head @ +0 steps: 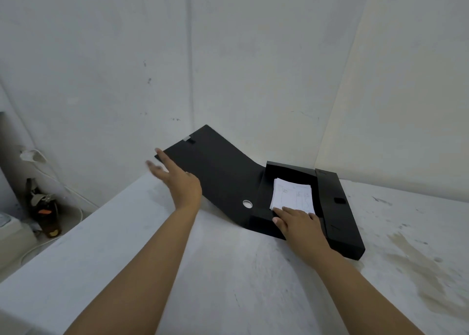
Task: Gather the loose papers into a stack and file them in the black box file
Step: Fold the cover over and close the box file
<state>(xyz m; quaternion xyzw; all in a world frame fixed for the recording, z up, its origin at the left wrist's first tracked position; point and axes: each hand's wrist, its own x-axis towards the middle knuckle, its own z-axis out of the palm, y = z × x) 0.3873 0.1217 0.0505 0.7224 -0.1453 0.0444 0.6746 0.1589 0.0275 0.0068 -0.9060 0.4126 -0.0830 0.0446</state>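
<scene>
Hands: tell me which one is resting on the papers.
The right hand: it lies flat on the papers inside the box file. The left hand is raised by the open lid, touching no paper.

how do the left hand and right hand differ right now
The left hand is raised, open with fingers spread, beside the lifted lid of the black box file; whether it touches the lid is unclear. The right hand lies low and palm down at the file's near edge, its fingertips on the papers inside. The left reaches further away, the right stays nearer. Both are bare, and neither grips anything.
</scene>
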